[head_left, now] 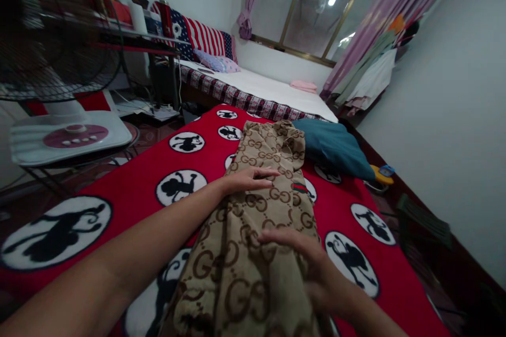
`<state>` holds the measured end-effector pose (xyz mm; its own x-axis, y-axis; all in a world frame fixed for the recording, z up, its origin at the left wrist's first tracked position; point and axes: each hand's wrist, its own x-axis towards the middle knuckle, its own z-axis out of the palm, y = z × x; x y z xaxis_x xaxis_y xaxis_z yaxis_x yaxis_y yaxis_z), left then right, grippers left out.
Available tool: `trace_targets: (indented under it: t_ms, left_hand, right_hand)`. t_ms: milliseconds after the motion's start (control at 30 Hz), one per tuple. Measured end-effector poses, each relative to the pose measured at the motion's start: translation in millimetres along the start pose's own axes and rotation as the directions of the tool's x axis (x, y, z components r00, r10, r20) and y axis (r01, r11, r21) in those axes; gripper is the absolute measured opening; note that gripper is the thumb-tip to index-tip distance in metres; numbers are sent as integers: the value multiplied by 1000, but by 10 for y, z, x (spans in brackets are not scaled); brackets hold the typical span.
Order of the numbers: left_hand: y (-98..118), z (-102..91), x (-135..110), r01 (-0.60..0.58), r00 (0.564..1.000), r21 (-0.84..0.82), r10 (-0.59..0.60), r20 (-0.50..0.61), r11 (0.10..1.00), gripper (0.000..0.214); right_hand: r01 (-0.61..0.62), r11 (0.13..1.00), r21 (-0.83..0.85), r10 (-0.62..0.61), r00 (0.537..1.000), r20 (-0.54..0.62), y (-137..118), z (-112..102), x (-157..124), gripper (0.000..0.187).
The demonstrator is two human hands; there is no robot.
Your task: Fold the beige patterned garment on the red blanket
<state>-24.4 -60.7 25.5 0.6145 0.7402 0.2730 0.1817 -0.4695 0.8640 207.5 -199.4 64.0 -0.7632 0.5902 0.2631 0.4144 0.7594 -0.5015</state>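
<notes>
A tan garment (253, 253) with a brown repeating logo print lies lengthwise on a red blanket (134, 189) with round black-and-white cartoon patches. My left hand (247, 179) rests flat on the garment's middle, fingers pointing right. My right hand (304, 260) lies flat on the fabric nearer to me, fingers spread and pointing left. Neither hand grips anything. A small red-and-green tab (299, 188) shows on the garment's right edge.
A teal pillow (336, 147) lies at the blanket's far right. A second bed (269, 89) with a striped pillow stands beyond. A standing fan (59, 63) and a cluttered desk are at the left. Clothes hang by the pink curtains at the right.
</notes>
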Motion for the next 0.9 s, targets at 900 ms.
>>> trace_targets:
  t_ms: [900]
  left_hand:
    - [555,-189,-1228,-419,858,406,208,469,812,46]
  right_hand:
    - [90,996,12,-91,994,65,523,-144,-76,37]
